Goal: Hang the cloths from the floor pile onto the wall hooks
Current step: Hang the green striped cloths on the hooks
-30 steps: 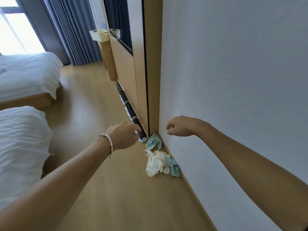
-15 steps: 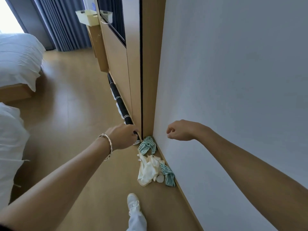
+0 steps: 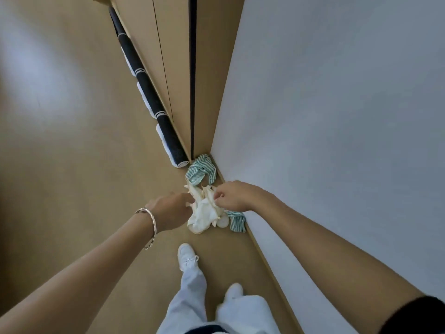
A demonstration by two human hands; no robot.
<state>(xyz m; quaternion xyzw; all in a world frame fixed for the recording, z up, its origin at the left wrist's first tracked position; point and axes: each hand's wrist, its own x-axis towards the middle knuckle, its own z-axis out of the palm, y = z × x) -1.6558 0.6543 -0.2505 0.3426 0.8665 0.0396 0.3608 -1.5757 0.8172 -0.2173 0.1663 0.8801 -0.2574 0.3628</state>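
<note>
The white wall (image 3: pixel 337 116) meets the wooden floor (image 3: pixel 72 165). At its foot lies the cloth pile (image 3: pixel 203 189), a cream cloth (image 3: pixel 204 214) among green-striped cloths (image 3: pixel 201 168). The left hand (image 3: pixel 172 209) is just beside the cream cloth, its fingers loosely extended. The right hand (image 3: pixel 234 196) is over its far edge with curled fingers — whether pinching, I cannot tell.

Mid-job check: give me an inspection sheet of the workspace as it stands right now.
Surface: wooden floor, glare patch at left.
Job's things: cream cloth, green striped cloth and second striped cloth bunched on the floor against the white wall; hooks not in view.
Clutter: rolled black mat lying along the base of the wooden wardrobe.
Grippers: left hand and right hand both at the cream cloth; grip unclear.
Cables: nothing seen.
Surroundings: white wall at right, wooden wardrobe ahead, white shoes near the pile.
</note>
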